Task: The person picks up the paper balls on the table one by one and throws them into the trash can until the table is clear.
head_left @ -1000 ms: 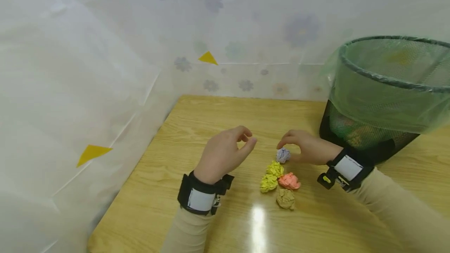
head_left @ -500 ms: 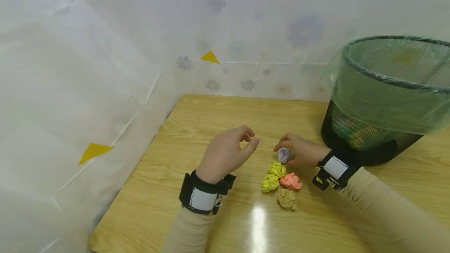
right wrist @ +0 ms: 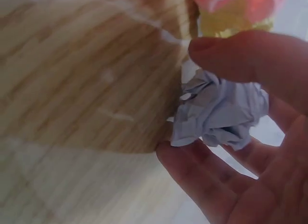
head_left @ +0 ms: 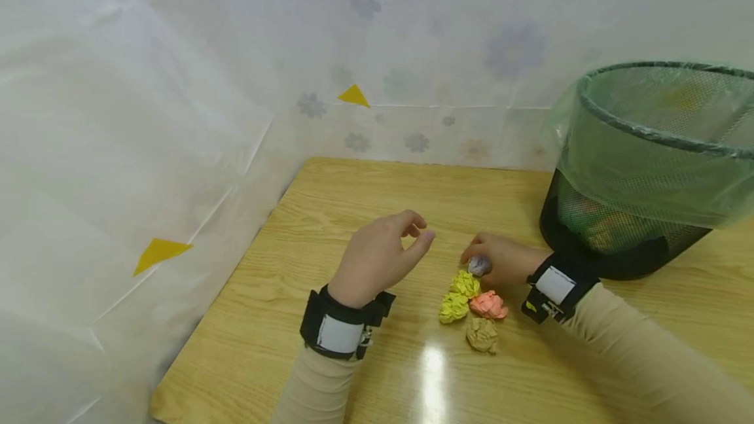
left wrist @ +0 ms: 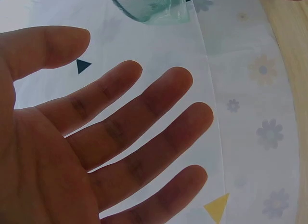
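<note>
A pale lilac crumpled paper ball (head_left: 480, 265) lies within my right hand (head_left: 508, 260), low over the table. In the right wrist view the thumb (right wrist: 250, 55) is on one side of the ball and curled fingers (right wrist: 192, 166) are on the other. Just in front of that hand lie two yellow crumpled paper balls (head_left: 456, 300), a coral one (head_left: 489, 305) and a tan one (head_left: 482, 335). My left hand (head_left: 379, 257) hovers to the left of them, holding nothing; its fingers (left wrist: 144, 106) are spread and relaxed in the left wrist view.
A black mesh wastebasket (head_left: 624, 228) with a green bag liner (head_left: 654, 169) over its rim stands at the right, beyond my right wrist. The wooden table (head_left: 330, 195) ends at a white flowered sheet (head_left: 412, 70) at the back and left.
My right hand has come slightly nearer to me and its fingers have closed in around the lilac paper ball. The left hand stays in nearly the same place.
</note>
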Demonstrator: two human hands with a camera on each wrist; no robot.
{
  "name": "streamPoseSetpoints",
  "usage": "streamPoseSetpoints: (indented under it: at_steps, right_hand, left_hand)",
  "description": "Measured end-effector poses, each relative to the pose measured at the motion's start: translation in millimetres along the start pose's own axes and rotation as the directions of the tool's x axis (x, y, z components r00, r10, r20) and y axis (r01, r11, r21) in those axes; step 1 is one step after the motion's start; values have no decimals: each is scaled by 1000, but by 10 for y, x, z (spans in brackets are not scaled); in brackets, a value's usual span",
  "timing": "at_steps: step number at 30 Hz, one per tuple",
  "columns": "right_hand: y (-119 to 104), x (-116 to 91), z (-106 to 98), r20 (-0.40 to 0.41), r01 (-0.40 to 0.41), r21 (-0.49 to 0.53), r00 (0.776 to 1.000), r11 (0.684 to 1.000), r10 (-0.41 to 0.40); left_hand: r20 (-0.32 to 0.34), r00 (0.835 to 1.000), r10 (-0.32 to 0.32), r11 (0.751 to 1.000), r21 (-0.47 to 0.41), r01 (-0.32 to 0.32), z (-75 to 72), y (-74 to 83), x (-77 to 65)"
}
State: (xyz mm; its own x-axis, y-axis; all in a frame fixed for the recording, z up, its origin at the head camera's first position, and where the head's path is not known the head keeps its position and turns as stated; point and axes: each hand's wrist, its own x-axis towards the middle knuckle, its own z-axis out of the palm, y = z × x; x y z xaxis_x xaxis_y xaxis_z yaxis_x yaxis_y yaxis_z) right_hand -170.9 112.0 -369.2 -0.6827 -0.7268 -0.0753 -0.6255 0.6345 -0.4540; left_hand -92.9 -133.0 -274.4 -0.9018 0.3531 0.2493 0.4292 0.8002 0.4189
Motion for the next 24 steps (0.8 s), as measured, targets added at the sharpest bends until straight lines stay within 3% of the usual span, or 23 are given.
streamPoseSetpoints:
  at_steps: [5,18,24]
  right_hand:
    - [19,-11,25,-12,23,-2,1000,1000,-23]
    - [36,-27,1,-3,-18,12,1000,1000,18]
    - [27,-82,-41,-38,-7,-13,999,1000,6]
  left_hand:
    - [3,1000,-2,1000,1,2,-6,11,-1]
    - [4,1000,-3,1000,1,3,-17,18,-10]
    - [9,1000,-9,1000,-10,9,-11,9,-18]
